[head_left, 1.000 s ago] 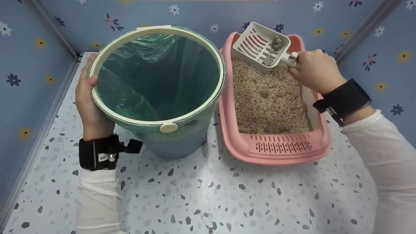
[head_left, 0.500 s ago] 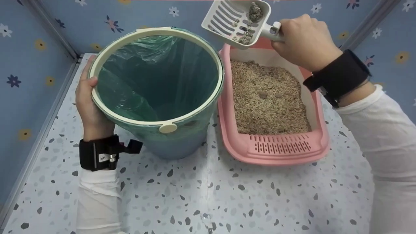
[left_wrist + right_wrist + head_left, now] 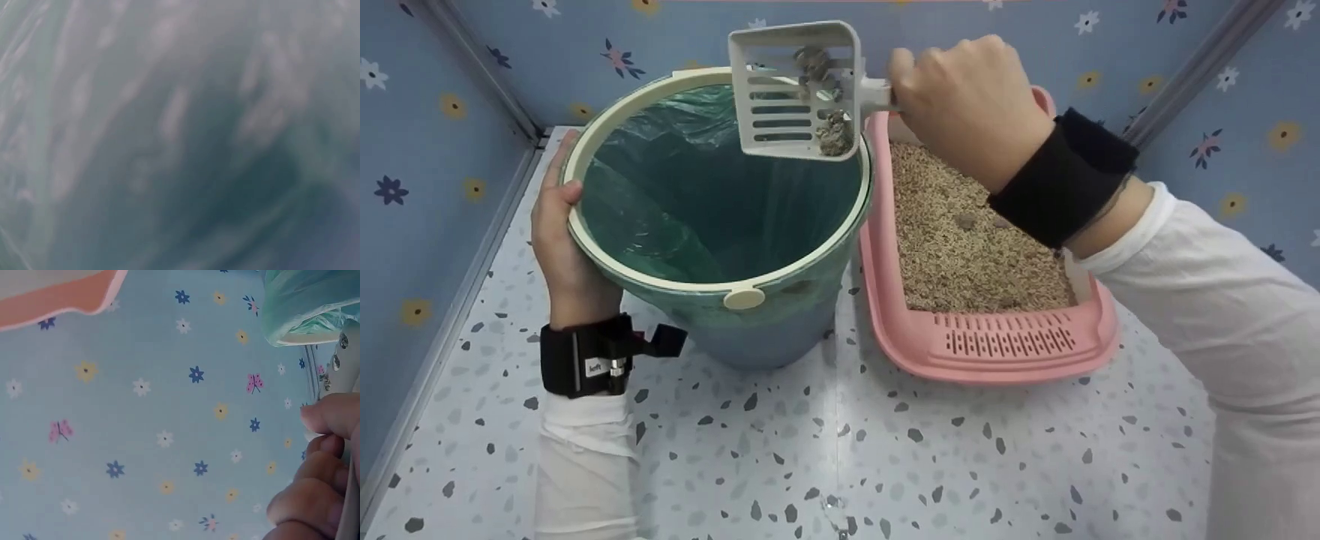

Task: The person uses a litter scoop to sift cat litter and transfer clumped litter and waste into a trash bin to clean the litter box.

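My right hand (image 3: 964,109) grips the handle of a white slotted litter scoop (image 3: 791,36). Grey-brown litter clumps (image 3: 835,136) lie in the scoop, which hangs tilted over the right back part of a bin's mouth. In the right wrist view, curled fingers (image 3: 309,500) show at the right edge. The bin (image 3: 765,345) is blue-grey, with a green plastic liner (image 3: 660,225) and a cream rim ring (image 3: 705,286). Against its left side lies my left hand (image 3: 566,232), fingers extended along the wall, thumb at the rim. The left wrist view is blurred, mostly greenish plastic.
A pink litter box (image 3: 915,349) holding brown granular litter (image 3: 975,247) stands just right of the bin. Flowered blue panels (image 3: 427,172) enclose the back and sides. The speckled white surface (image 3: 735,465) extends in front.
My right hand has lifted the scoop from over the litter box, carried it left over the bin and turned it into a steeper tilt. My left hand stays at the bin's side.
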`<state>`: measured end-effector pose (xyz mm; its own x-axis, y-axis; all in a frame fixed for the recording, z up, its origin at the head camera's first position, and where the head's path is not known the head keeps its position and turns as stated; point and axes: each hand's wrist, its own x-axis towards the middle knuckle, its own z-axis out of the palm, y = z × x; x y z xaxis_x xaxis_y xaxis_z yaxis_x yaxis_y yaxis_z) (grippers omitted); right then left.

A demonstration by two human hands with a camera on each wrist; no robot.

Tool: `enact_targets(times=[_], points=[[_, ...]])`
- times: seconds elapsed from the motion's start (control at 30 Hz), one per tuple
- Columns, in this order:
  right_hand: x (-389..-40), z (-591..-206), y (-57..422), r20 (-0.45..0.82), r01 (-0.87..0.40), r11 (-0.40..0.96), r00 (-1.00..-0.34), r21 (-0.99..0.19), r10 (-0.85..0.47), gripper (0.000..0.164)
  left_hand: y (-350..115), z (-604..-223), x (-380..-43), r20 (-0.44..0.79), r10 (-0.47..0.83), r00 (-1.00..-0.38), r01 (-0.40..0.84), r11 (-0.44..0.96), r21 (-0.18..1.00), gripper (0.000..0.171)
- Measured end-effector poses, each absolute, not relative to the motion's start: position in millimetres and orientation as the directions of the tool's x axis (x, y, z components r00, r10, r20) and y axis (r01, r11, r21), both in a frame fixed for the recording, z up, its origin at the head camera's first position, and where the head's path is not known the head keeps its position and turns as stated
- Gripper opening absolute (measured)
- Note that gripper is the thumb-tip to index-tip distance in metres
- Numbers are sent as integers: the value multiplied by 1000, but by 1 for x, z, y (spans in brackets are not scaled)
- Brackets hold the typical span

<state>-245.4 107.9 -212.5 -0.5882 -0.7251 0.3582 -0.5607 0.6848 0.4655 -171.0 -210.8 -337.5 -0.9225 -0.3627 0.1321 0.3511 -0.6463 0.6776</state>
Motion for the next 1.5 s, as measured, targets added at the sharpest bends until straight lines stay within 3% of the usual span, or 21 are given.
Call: enact_targets(times=[0.23, 0.33, 0.43, 0.6, 0.9, 1.0, 1.27, 1.5], points=[[-238, -224, 98, 482, -396, 530, -220, 750, -848, 38, -210, -337, -171, 136, -369, -920, 353, -625, 697, 50], [-237, -224, 99, 500, -347, 523, -163, 778, -851, 36, -210, -337, -171, 144, -371, -917, 359, -617, 700, 50], [-237, -223, 102, 528, -355, 544, -152, 760, -836, 36, -210, -337, -171, 151, -373, -915, 367, -617, 696, 50], [-240, -221, 110, 575, -420, 602, -205, 680, -792, 37, -209, -337, -171, 151, -372, -916, 367, -624, 690, 49], [-239, -225, 134, 621, -564, 719, -406, 407, -670, 37, -209, -337, -171, 146, -369, -918, 362, -628, 689, 49], [-236, -226, 143, 615, -568, 740, -452, 360, -646, 34, -209, -337, -171, 147, -367, -919, 362, -633, 685, 50], [-230, -223, 170, 537, -496, 839, -655, 224, -531, 23, -209, -336, -171, 144, -375, -916, 365, -631, 685, 49], [-239, -234, 197, 550, -443, 883, -704, 153, -449, 26, -212, -337, -168, 141, -359, -923, 353, -636, 686, 49]])
